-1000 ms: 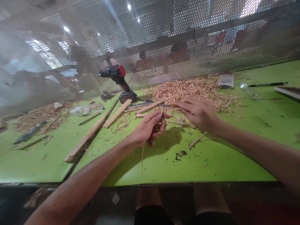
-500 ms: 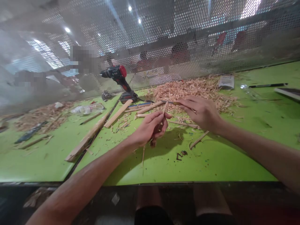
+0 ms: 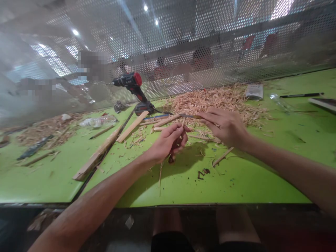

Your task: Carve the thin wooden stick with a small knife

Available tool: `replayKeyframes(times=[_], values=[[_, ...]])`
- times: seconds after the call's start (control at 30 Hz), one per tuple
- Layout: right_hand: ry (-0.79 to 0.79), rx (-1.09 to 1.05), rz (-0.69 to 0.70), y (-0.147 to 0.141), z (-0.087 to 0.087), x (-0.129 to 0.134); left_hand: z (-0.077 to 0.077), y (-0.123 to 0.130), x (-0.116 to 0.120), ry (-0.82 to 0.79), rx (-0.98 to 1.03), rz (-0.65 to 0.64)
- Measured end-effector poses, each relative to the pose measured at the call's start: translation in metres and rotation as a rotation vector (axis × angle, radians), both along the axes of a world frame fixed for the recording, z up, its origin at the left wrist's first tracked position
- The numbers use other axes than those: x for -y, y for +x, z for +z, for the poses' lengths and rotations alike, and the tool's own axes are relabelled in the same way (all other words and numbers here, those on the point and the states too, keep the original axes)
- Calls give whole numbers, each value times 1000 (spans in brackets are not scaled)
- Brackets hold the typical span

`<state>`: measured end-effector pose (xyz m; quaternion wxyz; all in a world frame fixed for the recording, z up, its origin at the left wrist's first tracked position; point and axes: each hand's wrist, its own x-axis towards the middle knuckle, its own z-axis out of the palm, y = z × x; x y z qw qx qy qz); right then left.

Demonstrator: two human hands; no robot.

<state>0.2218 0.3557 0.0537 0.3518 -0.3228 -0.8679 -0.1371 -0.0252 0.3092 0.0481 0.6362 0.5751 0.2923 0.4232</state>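
Pinched in my left hand [image 3: 169, 141] is a thin wooden stick [image 3: 183, 122], its tip poking up from between thumb and fingers. My right hand [image 3: 225, 126] is closed around the handle of a slim knife [image 3: 189, 116], whose blade points left. The blade lies right at the stick's upper tip; whether they touch, I cannot tell. Beyond the knife rises a heap of wood shavings [image 3: 212, 101]. A loose stick [image 3: 223, 156] lies on the green tabletop [image 3: 249, 185] below my right hand.
A cordless drill [image 3: 135, 91] stands upright behind a flat wood strip [image 3: 133, 127]. Left of it lies a longer wood piece [image 3: 97, 154]. Clear plastic packaging [image 3: 97, 121] and more shavings [image 3: 39, 131] are farther left. A black pen [image 3: 301, 95] is at right, and a perforated screen [image 3: 178, 59] runs behind.
The knife blade has shifted slightly against the stick, and the stick's tip sits a little lower. Both hands keep their grips; the rest looks the same.
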Motion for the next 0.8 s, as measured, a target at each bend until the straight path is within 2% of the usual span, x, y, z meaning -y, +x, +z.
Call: replayKeyframes(times=[0.33,0.53,0.63,0.8], values=[[-32,17,-25,2,-1,-5,-4,-2,-3,3,62,-32],[-51,-91,-29,15,3,-16,-1,-3,-1,-19,74,-71],[-70,-112,0,14,5,-14,1,-1,-1,-22,99,-56],[-50,-30,94,1,-1,-4,2,1,-1,-47,82,-20]])
